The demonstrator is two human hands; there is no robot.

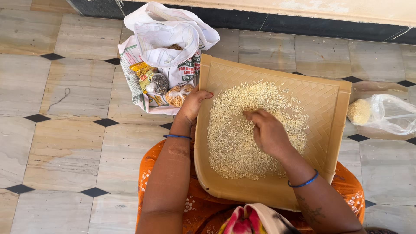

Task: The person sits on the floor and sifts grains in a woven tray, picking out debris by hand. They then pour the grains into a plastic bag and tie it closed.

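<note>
A person sits on a tiled floor (65, 143) with a big tan tray (333, 130) on their lap. The tray is full of rice (229, 143), spread in a flat heap in the middle.

The left hand (193, 106) grips the left rim of the tray, thumb on top, fingers hidden below. The right hand (268, 132) rests on the rice, fingers bent down and touching the grains. I cannot tell if it pinches any.

The rice looks light, dry and loose. It would slip and spill if the tray tips, so grains are best picked with fingertips. The tray looks stiff and light, with raised sides. The rims are the best place to hold it.

Just past the left hand sits a white bag (173, 34) with green and red print, open at the top. Small clear packets (177, 95) of food and a yellow packet (143, 69) lie against it. On the right, near the tray, lies a clear plastic bag (390, 115) with a pale lump inside.
</note>
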